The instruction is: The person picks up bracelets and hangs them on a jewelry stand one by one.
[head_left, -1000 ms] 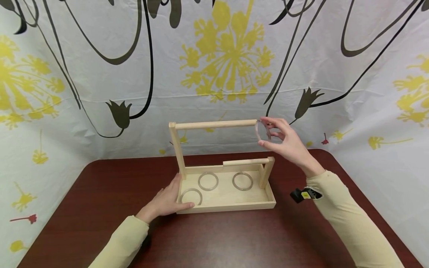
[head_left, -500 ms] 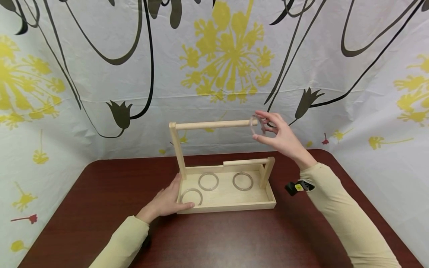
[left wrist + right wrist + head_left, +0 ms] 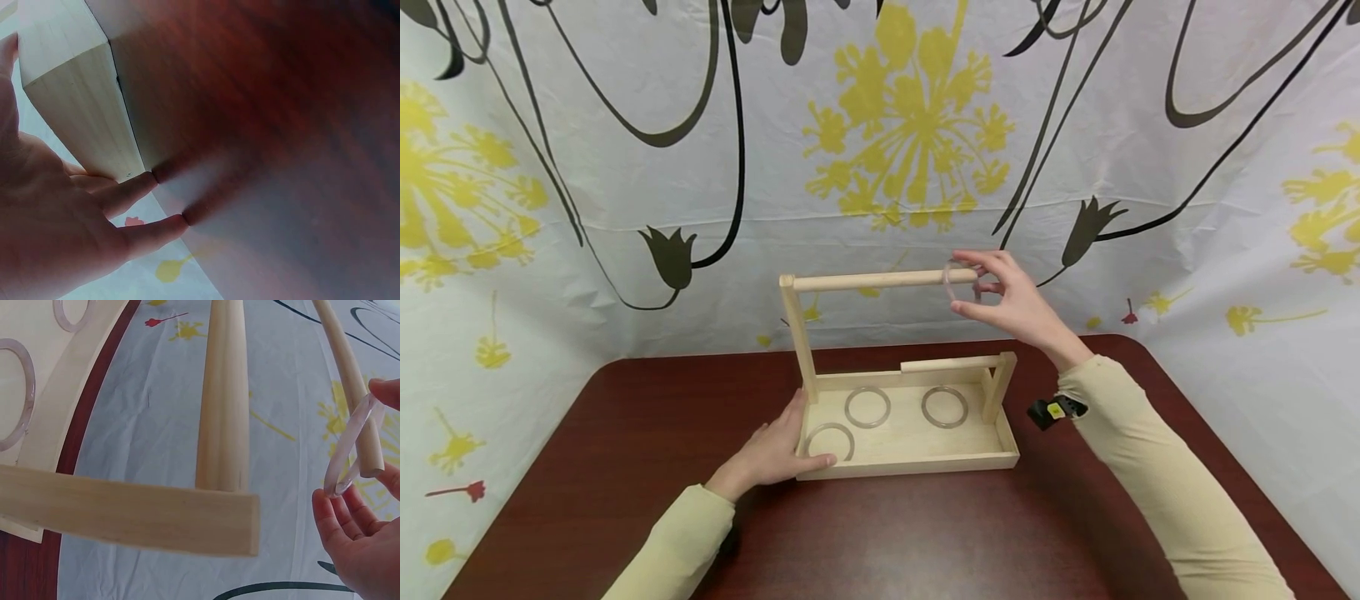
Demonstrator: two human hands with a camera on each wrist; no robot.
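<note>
Dark red table [image 3: 880,533], white flower-printed cloth [image 3: 760,183]

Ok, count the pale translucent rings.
4. One pale translucent ring, in the right grip, encircles the upper pale wooden rod; three lie in the shallow wooden tray: back-left ring, front-left ring, right ring.

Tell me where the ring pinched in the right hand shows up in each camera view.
Head: ring right of centre, around the free end of the upper rod, in the right hand.
Left wrist: not in the picture.
Right wrist: at the right side, around that same rod near its end.
Shared landmark: the wooden tray, low centre in head, upper left in both wrist views.
</note>
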